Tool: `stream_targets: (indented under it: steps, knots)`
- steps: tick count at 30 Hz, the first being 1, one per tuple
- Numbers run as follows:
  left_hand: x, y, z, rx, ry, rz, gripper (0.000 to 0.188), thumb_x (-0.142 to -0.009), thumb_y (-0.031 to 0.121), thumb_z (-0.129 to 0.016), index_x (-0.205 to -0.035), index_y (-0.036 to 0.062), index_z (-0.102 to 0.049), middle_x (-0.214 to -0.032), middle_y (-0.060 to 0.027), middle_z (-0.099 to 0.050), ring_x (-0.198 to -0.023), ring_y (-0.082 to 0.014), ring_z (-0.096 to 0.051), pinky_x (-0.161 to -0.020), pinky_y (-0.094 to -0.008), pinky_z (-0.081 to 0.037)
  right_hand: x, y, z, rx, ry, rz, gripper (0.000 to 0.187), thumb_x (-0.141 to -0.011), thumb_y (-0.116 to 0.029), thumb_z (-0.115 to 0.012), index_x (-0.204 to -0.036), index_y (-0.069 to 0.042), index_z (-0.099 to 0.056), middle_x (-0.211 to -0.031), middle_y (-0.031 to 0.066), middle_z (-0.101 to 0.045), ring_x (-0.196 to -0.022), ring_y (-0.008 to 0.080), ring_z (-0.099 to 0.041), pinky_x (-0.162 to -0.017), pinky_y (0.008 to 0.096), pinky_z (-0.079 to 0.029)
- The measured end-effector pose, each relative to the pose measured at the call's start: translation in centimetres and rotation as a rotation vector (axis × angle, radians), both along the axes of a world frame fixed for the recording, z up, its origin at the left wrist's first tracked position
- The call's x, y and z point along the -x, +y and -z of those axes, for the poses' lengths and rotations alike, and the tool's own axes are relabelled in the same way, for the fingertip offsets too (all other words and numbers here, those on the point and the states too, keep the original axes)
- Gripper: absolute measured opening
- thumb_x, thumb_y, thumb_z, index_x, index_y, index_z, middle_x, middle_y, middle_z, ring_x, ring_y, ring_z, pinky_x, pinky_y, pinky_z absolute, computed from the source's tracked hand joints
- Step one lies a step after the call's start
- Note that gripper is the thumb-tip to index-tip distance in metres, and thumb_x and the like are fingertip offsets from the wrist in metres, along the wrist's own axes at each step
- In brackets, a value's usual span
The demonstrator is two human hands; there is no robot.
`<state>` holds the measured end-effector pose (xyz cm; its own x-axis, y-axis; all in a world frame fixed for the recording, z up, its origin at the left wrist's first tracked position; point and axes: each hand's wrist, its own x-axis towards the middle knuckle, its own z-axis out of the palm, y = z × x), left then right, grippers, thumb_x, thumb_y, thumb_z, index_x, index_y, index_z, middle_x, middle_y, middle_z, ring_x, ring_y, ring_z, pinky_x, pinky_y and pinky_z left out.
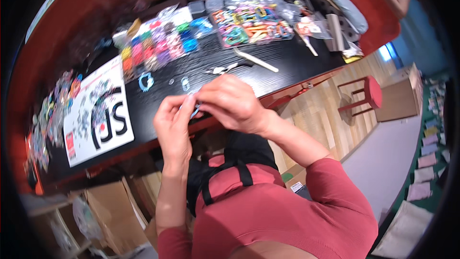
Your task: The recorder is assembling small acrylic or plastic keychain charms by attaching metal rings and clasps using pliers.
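Note:
My left hand [173, 117] and my right hand [229, 100] meet above the front edge of the black table. Their thumbs and fingers are pinched around a small light blue piece [195, 111], a loop or strand, mostly covered by the fingers. Beyond them on the tabletop lie a small pale blue loop [185, 83] and a larger light blue ring like a bracelet [146, 81]. A small hand tool with white and black parts [223, 68], its kind unclear, rests just past my right hand.
To the left lies a white sheet [122, 115] with scattered small pieces. Farther back are a sorting tray of coloured bits [158, 45] and a box of colourful strips [254, 24]. A white stick [256, 60] lies ahead; a red stool [373, 92] stands right. Another person's arm [400, 5] shows upper right.

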<state>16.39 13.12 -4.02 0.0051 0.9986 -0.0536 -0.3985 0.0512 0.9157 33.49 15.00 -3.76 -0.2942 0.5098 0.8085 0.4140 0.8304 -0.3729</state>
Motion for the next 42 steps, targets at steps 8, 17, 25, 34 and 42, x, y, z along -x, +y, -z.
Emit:
stream_targets:
  steps: [8, 17, 25, 34, 42]
  knots:
    - [-1.5, -1.3, 0.7, -0.019, 0.05, 0.217, 0.019, -0.098, 0.004, -0.063, -0.114, -0.0055, -0.064, -0.102, -0.0128, -0.07, -0.09, -0.0162, -0.07, -0.076, -0.0289, -0.061, -1.5, -1.1, 0.2, 0.455, 0.292, 0.11, 0.006, -0.089, -0.007, -0.068, -0.089, -0.001, -0.066, -0.078, 0.0075, -0.066, -0.066, 0.0181, -0.063, -0.059, 0.031, -0.049]
    - [-5.4, 0.1, -0.6, 0.01, 0.094, 0.223, 0.029, -0.095, 0.001, -0.065, -0.121, -0.0083, -0.056, -0.101, -0.0172, -0.07, -0.086, -0.02, -0.073, -0.07, -0.0256, -0.061, -5.0, -0.4, -0.2, 0.942, 0.842, 0.002, 0.017, -0.1, -0.014, -0.062, -0.095, 0.001, -0.068, -0.075, 0.0037, -0.068, -0.06, 0.0052, -0.062, -0.052, 0.0195, -0.049]
    - [-12.5, 2.2, -0.7, -0.108, 0.222, 0.318, 0.019, -0.092, -0.002, -0.068, -0.11, -0.008, -0.063, -0.098, -0.0131, -0.065, -0.078, -0.0179, -0.073, -0.067, -0.024, -0.061, -11.7, -0.3, -0.1, 0.769, 0.708, 0.331, 0.018, -0.097, -0.014, -0.065, -0.09, 0.002, -0.068, -0.07, 0.0013, -0.066, -0.057, 0.0037, -0.058, -0.05, 0.0203, -0.045]
    - [-18.7, 4.5, -0.4, -0.542, 0.703, 0.301, 0.018, -0.086, 0.0, -0.073, -0.102, -0.0067, -0.069, -0.085, -0.0087, -0.061, -0.066, -0.014, -0.069, -0.054, -0.0248, -0.055, -19.1, 0.5, 1.1, 0.644, 0.502, 0.666, 0.018, -0.092, -0.012, -0.068, -0.089, 0.005, -0.073, -0.072, 0.0089, -0.07, -0.059, 0.01, -0.062, -0.056, 0.0261, -0.049]
    - [-13.5, 0.0, 1.3, -0.75, 0.742, 0.137, 0.006, -0.083, 0.002, -0.078, -0.085, 0.0017, -0.072, -0.077, -0.0082, -0.063, -0.061, -0.0177, -0.061, -0.054, -0.0303, -0.047, -20.8, 0.5, 4.1, 0.349, 0.633, 0.818, 0.019, -0.099, -0.015, -0.063, -0.097, -0.001, -0.075, -0.078, 0.0005, -0.068, -0.068, 0.0042, -0.057, -0.061, 0.0212, -0.044]
